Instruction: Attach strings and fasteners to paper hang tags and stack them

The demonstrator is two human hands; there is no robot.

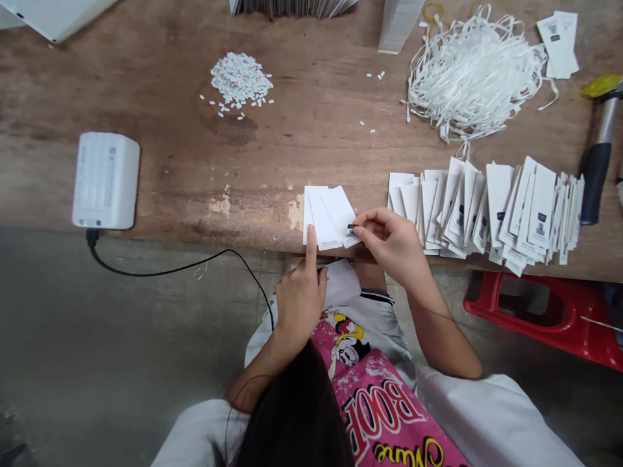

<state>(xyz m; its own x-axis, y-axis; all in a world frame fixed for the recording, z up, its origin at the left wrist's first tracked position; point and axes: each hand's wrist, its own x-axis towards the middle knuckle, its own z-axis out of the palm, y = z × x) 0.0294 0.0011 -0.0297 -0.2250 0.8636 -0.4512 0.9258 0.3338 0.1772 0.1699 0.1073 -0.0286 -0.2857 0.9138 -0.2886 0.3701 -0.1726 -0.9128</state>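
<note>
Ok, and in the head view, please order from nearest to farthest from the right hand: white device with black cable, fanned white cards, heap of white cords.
From the right hand:
1. Fanned white cards, touching it, on its left.
2. Heap of white cords, farther up the table, to the right.
3. White device with black cable, far left.

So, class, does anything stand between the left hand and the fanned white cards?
Nothing visible does: the left hand has its index finger over the cards' near edge. The right hand seems to pinch their right corner, not between.
</note>
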